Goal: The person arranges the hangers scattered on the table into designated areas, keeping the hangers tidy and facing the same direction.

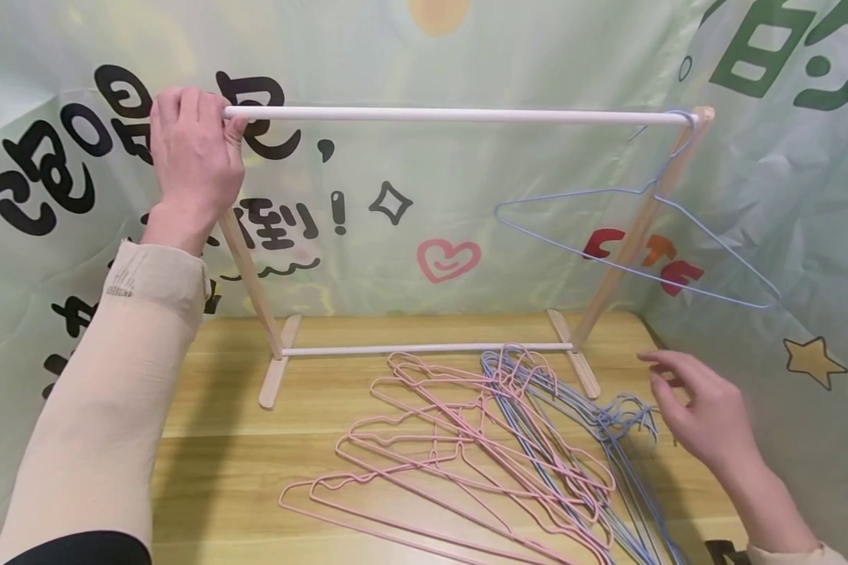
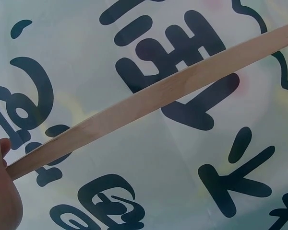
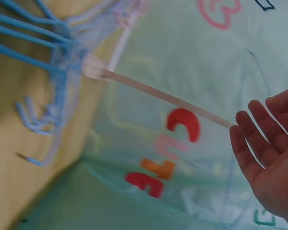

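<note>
My left hand [image 1: 196, 149] grips the top left corner of a small rack, where the white top rail [image 1: 424, 115] meets a wooden upright [image 1: 249, 278]. In the left wrist view that same wooden upright [image 2: 149, 98] runs slantwise from the hand. One blue hanger [image 1: 572, 235] hangs by its hook at the rail's right end. Over the table's right side, my right hand [image 1: 707, 404] holds nothing, its fingers loosely bent. Closest to it are the blue hangers [image 1: 625, 416] lying in a heap. Several pink hangers [image 1: 424, 455] overlap them.
The rack's lower white bar [image 1: 410, 349] joins two wooden feet [image 1: 279, 380] on the wooden table [image 1: 212, 439]. A printed cloth backdrop [image 1: 367, 282] stands close behind and along the right side. A dark object [image 1: 724, 552] shows near the right wrist.
</note>
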{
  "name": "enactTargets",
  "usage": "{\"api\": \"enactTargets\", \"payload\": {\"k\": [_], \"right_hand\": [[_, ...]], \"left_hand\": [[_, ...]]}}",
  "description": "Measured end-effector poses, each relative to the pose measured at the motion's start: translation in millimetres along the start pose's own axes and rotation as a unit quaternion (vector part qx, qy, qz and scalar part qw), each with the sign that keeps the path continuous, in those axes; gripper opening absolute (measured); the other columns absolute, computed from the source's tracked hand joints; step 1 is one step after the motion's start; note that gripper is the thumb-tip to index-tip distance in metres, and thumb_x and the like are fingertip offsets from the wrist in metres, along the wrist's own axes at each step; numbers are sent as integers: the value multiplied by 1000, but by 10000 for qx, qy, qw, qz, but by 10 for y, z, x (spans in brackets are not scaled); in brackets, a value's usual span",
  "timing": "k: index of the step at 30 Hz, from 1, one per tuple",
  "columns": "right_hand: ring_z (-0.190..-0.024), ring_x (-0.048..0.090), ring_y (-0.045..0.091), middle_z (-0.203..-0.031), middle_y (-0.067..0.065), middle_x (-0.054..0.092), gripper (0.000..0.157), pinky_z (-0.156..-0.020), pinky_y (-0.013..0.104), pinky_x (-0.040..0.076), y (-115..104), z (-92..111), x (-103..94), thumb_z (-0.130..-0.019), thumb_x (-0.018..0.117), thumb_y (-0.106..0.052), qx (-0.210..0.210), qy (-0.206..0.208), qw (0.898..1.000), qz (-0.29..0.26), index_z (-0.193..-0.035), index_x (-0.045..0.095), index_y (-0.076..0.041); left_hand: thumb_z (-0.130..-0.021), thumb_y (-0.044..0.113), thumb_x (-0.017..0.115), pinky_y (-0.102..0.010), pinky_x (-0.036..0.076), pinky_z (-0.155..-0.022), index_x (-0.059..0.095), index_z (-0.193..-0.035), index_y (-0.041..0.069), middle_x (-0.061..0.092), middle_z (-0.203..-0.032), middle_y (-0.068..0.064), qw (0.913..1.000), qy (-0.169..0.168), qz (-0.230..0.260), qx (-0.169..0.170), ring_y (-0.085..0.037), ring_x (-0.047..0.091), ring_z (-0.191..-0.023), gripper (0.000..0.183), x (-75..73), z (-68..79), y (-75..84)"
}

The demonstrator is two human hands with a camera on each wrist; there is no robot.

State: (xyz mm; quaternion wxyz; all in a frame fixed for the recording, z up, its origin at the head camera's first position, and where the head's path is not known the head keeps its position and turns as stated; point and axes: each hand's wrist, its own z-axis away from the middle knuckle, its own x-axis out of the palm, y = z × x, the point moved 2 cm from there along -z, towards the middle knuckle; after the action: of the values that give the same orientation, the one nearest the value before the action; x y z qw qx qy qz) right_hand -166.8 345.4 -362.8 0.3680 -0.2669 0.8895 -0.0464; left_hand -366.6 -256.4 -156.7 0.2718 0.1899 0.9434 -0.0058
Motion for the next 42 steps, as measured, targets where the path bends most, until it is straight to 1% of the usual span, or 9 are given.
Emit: {"api": "enactTargets", "payload": {"k": [4,8,11,15,19,24,28,35,42], "right_hand": [[-90,55,-14,-105,10,75,35,-71,10,48,80,164,166,-86,71,6,232,-556,9982,-3,-118,73,-7],[-85,64,2,-108,10,74,32,-67,25,56,192,275,324,-89,72,2,390,-1177,9922,87,-120,71,-7],[-85,68,15,-110,12,74,30,-66,33,58,282,330,432,-89,74,0,386,-1499,9879,123,-119,71,-5],[-87,72,29,-111,15,75,28,-70,44,59,378,400,549,-89,76,-1,394,-1815,9825,124,-117,72,-3],[-95,72,40,-114,20,73,28,-79,58,57,462,461,631,-91,75,-2,551,-2178,9744,113,-118,71,0],[-101,69,46,-118,25,70,32,-86,64,54,577,514,722,-89,75,-1,712,-2595,9630,172,-121,70,1],[-100,70,46,-116,25,71,34,-87,65,53,616,536,768,-86,75,0,609,-2614,9630,236,-120,71,1],[-96,71,41,-110,17,74,35,-83,63,55,630,561,814,-82,76,4,304,-2453,9680,436,-117,74,-3],[-102,69,45,-114,19,73,40,-81,64,54,652,571,835,-81,75,5,218,-2519,9657,593,-120,73,-4]], "left_hand": [[-110,51,31,-53,27,-109,49,-108,-5,43,-103,-21,10000,-26,13,-12,-42,34,-115,58,-3,7,6],[-110,51,32,-52,27,-109,50,-108,-5,43,-103,-21,10000,-2,41,1,-42,34,-115,58,2,7,12],[-110,50,33,-52,27,-109,50,-108,-5,43,-103,-21,10000,38,63,13,-42,35,-115,57,9,2,14],[-110,49,35,-53,27,-109,51,-109,-5,44,-103,-21,10000,56,75,-11,-42,35,-116,56,20,0,9],[-110,49,36,-53,28,-109,51,-109,-5,44,-103,-20,10000,62,72,-14,-43,35,-116,55,32,-4,2],[-110,49,36,-53,27,-109,51,-109,-5,44,-104,-21,10000,50,48,-4,-43,35,-116,56,38,-4,3],[-110,49,36,-54,27,-109,51,-109,-5,44,-104,-22,10000,44,31,-6,-43,35,-116,56,39,-1,1],[-110,49,36,-54,27,-109,51,-109,-5,44,-104,-22,10000,61,25,3,-44,35,-116,56,46,-4,-3],[-110,49,36,-54,27,-109,52,-109,-5,44,-104,-22,10000,53,6,4,-44,35,-116,57,45,-5,-4]]}}
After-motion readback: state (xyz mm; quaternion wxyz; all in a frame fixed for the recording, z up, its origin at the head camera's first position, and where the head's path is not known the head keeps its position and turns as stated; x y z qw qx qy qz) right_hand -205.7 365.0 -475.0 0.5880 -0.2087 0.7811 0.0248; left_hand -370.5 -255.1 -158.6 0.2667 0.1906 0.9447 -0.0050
